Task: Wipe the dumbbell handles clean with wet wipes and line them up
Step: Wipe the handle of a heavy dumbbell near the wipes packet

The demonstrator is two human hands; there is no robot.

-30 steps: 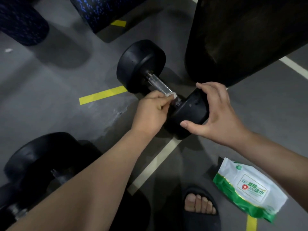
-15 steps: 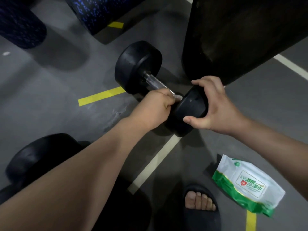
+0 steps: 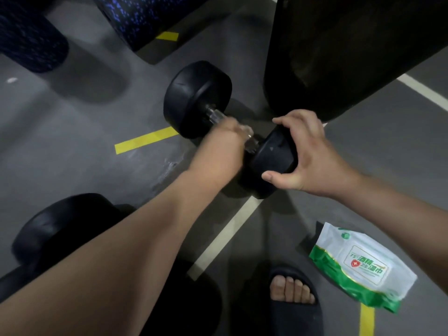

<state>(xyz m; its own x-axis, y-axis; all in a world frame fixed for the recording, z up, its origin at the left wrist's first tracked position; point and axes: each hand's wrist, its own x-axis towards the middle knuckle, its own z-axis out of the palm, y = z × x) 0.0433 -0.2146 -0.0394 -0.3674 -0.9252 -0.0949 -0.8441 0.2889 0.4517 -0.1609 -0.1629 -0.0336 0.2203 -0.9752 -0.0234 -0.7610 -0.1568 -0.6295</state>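
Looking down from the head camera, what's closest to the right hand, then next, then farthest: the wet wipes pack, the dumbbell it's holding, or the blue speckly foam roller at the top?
1. Dumbbell: the right hand grips its near black end.
2. Wet wipes pack: on the floor at the lower right, below the hand.
3. Speckled foam roller: far off at the top, left of the hand.

Your L hand (image 3: 223,146) is curled over the chrome handle (image 3: 215,115) of the black dumbbell (image 3: 197,98). It's blurred, w/ a bit of white showing at the fingers. Your R hand (image 3: 308,154) grips the near head (image 3: 271,156), thumb under, fingers over the top. Wet-wipe pack (image 3: 358,265) lies on the grey floor (image 3: 72,154) near your R forearm. 2nd dumbbell (image 3: 60,226) sits lower L, slippered foot (image 3: 291,292) btwn them.
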